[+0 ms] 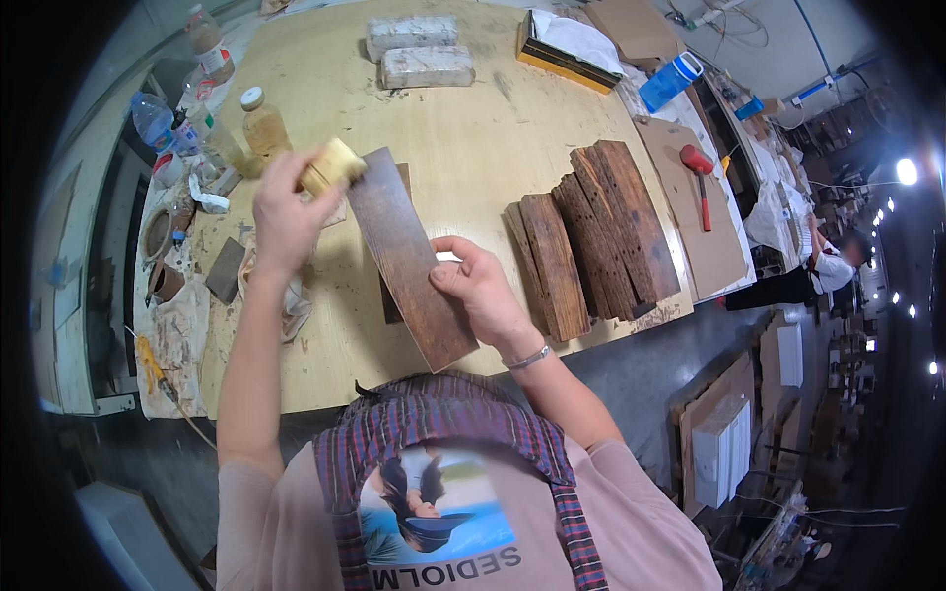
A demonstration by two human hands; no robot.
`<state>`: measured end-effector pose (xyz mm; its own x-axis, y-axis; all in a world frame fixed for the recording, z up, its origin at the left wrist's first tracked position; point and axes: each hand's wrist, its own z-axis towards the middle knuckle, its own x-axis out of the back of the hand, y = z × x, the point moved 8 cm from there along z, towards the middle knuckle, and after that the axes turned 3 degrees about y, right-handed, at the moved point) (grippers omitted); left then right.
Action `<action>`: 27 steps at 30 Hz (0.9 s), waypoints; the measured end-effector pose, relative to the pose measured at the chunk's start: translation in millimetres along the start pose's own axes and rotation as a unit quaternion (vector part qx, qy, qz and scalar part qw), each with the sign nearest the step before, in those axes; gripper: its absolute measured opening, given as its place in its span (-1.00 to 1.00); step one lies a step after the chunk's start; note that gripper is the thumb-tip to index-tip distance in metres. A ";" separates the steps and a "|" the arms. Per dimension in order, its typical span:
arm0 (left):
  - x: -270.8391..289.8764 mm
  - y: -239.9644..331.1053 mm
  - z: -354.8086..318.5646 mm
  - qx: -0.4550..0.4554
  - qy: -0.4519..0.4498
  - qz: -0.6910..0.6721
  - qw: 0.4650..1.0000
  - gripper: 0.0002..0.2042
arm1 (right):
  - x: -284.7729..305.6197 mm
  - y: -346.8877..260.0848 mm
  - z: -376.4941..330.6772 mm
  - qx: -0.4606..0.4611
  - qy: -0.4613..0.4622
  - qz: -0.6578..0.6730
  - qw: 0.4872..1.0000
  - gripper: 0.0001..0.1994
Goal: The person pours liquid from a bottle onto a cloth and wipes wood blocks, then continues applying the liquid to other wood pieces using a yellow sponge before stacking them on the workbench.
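My left hand [286, 212] grips a pale yellow sponge-like block [333, 165], its fingers closed round the near side. The block is at the upper end of a dark brown wooden board [409, 261]; it seems to touch the surface there. With thumb on the face and fingers at the right edge, my right hand [481, 288] holds this board tilted above the table. Partly hidden beneath it, another dark board [392, 300] lies on the tabletop [325, 364].
Rough dark wooden planks [616, 231] stand grouped on the right, beside a red mallet [702, 182] on cardboard. Bottles, including an amber one [264, 123], crowd the left edge. Two wrapped blocks [427, 67] and an open box [567, 54] sit at the back. A person [833, 271] is far right.
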<state>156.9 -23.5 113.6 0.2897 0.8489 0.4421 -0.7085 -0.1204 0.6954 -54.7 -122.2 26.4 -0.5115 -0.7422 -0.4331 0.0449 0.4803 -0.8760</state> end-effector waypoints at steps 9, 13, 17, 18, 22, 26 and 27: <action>-39.5 68.6 -90.2 -0.170 -0.143 -0.024 0.975 -0.54 | 26.8 -38.0 5.9 0.144 0.135 -0.020 0.980 -0.74; -43.6 77.5 -142.6 -0.163 -0.268 -0.082 0.946 -0.53 | 38.3 -58.5 7.8 0.200 0.188 -0.013 0.962 -0.75; -24.8 67.3 -80.9 -0.121 -0.145 -0.049 0.981 -0.49 | 34.1 -55.4 9.3 0.197 0.189 -0.026 0.962 -0.74; -20.3 73.2 -58.8 -0.134 -0.092 -0.037 0.986 -0.49 | 29.8 -51.2 7.5 0.183 0.190 -0.018 0.964 -0.74; -33.6 77.0 -37.2 -0.144 -0.078 -0.005 0.986 -0.50 | 18.1 -49.4 9.3 0.162 0.161 0.017 0.973 -0.73; -41.3 78.1 -105.1 -0.147 -0.169 -0.027 0.974 -0.55 | 34.8 -67.3 7.9 0.215 0.221 0.040 0.950 -0.74; -36.2 73.1 -110.1 -0.135 -0.162 -0.028 0.977 -0.55 | 37.6 -65.6 8.9 0.222 0.232 0.058 0.945 -0.75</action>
<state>23.7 -6.4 86.1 0.4913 0.6369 0.5941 -0.8163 0.0988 0.5691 -69.2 -185.7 65.7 -0.7973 -0.3630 -0.4822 0.4266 0.2263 -0.8757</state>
